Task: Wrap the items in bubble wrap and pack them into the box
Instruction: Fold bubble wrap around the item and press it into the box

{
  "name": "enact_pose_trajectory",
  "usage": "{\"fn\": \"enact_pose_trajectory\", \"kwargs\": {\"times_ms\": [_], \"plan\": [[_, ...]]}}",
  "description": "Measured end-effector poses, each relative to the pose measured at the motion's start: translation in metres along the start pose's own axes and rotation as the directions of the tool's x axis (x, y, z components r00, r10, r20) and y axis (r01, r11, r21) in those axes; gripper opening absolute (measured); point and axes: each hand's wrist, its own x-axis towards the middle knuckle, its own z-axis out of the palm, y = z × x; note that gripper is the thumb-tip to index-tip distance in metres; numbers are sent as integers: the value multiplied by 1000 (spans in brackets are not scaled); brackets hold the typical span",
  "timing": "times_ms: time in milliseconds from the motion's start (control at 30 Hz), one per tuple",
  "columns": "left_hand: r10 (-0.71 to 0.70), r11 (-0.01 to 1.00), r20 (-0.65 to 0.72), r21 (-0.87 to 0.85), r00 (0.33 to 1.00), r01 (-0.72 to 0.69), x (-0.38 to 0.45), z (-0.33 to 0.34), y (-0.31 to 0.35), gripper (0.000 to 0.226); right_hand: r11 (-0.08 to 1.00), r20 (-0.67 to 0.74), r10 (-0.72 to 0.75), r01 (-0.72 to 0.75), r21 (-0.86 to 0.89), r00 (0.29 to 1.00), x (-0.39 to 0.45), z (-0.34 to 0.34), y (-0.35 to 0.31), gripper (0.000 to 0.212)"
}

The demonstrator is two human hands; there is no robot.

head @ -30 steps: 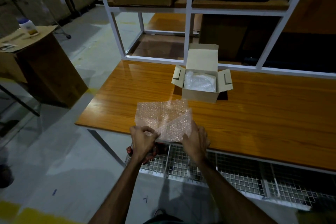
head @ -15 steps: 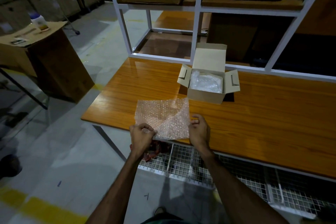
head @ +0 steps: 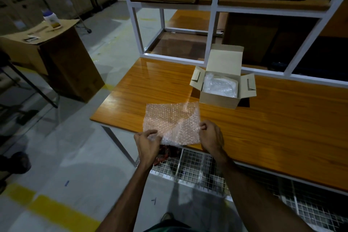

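Observation:
A clear sheet of bubble wrap [head: 172, 121] lies spread on the near left part of the orange wooden table [head: 263, 128]. My left hand [head: 147, 145] pinches its near left corner. My right hand [head: 211, 137] pinches its right edge. An open cardboard box [head: 223, 88] stands behind the sheet, flaps out, with a bubble-wrapped bundle [head: 219, 85] inside. A red and dark item [head: 165, 153] shows partly under the table edge, below my left hand.
A wire mesh shelf [head: 203, 167] runs under the table front. A white metal rack [head: 212, 24] with cardboard boxes rises behind the table. A large carton [head: 56, 56] with a bottle [head: 50, 19] on top stands on the floor to the left.
The sheet has been drawn flatter across the table. My right hand slid from the near edge to the right edge. My left hand stayed at the near left corner.

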Motion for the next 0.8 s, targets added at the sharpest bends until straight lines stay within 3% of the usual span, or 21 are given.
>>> {"fn": "enact_pose_trajectory", "kwargs": {"times_ms": [100, 200, 267, 367, 433, 533, 633, 700, 800], "plan": [[-50, 998, 83, 49, 995, 46, -2, 1, 2, 35, 1000, 7, -5, 5, -1, 1000, 3, 0, 1, 24], [-49, 997, 56, 59, 997, 45, -3, 0, 9, 24, 1000, 20, -8, 8, -14, 1000, 3, 0, 1, 24], [-79, 997, 15, 2, 997, 79, 3, 2, 4, 23, 998, 30, -21, 22, -50, 999, 1, -1, 2, 23], [-251, 954, 11, -164, 968, 250, 4, -1, 2, 20, 989, 30, -59, 62, -131, 998, -4, -2, 4, 22], [-324, 909, -22, -284, 946, 305, 1, -1, 4, 33, 984, 39, -90, 94, -150, 995, -6, -1, 6, 25], [-241, 922, -117, -336, 963, 190, -15, 3, 18, 74, 972, 83, -151, 164, -171, 985, -9, -1, 12, 36], [-139, 921, -120, -381, 983, 83, -26, 15, 25, 94, 934, 133, -206, 235, -269, 969, -13, -1, 17, 43], [-111, 915, -121, -401, 986, 53, -32, 25, 32, 90, 917, 144, -212, 247, -314, 967, -14, -1, 20, 46], [-33, 931, -158, -364, 987, -28, -40, 40, 44, 56, 914, 142, -214, 250, -321, 966, -15, -2, 19, 45]]}}
